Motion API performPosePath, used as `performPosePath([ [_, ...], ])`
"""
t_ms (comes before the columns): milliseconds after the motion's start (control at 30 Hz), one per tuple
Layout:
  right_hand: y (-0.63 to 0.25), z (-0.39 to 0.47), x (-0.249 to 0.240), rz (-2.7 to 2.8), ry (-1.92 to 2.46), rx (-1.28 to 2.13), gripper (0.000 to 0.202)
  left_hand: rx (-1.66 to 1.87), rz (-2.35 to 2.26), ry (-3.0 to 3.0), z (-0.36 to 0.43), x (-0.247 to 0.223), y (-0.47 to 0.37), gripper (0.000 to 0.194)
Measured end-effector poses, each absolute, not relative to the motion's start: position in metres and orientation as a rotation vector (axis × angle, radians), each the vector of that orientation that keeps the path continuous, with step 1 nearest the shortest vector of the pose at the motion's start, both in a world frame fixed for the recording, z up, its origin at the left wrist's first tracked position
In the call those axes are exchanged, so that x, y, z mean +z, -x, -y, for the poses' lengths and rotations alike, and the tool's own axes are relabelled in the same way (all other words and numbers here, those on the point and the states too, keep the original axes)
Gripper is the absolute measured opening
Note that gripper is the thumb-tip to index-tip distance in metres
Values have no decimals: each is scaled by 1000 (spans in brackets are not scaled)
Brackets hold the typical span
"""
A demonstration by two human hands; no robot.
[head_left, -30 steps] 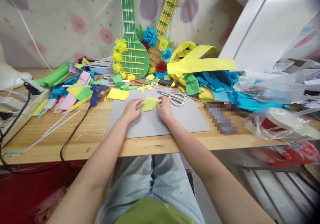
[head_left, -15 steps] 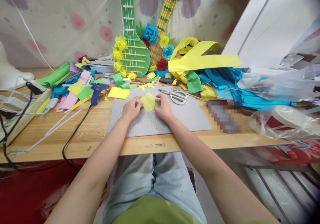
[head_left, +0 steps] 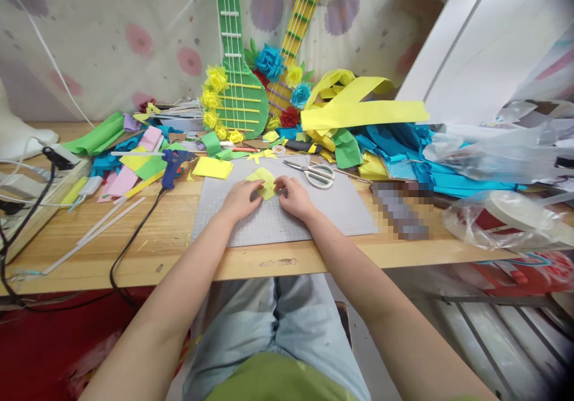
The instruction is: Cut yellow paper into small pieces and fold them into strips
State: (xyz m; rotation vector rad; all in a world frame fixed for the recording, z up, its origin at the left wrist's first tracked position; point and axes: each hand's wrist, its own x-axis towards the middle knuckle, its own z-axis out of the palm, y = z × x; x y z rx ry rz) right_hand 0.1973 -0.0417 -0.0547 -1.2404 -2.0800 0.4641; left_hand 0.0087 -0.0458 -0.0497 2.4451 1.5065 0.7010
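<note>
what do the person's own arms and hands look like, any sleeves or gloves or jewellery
The left hand and right hand are ungloved, with no watch or bracelet visible at either wrist; rings can't be made out. The left forearm and right forearm are bare, with no visible markings.

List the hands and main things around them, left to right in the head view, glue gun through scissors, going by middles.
Glue gun → yellow stack → left hand → yellow piece → right hand → scissors. Mat left out: it lies under several of these.
</note>
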Motion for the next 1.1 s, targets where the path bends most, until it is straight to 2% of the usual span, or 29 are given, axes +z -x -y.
performPosePath([
  [333, -188, 43, -52, 2190, 1198, 351, 34, 644, -1688, -2443, 49, -42, -19, 35],
  [433, -185, 42, -52, 2238, 1181, 361, 37, 651, -1711, -2419, 49, -42, -19, 36],
  [633, -178, 38, -54, 2221, 1236, 336, 26, 704, -1689, -2411, 49, -44, -17, 46],
  [767, -176, 38, -54, 2160, 1239, 379, 24, 708, -1661, -2442, 48, -44, -18, 40],
  [933, -181, 42, -54, 2087, 1153, 580, 41, 656, -1618, -2474, 45, -44, -18, 16],
  [1100, -185, 35, -59, 1905, 1107, 744, 50, 689, -1636, -2455, 44, -46, -18, 17],
])
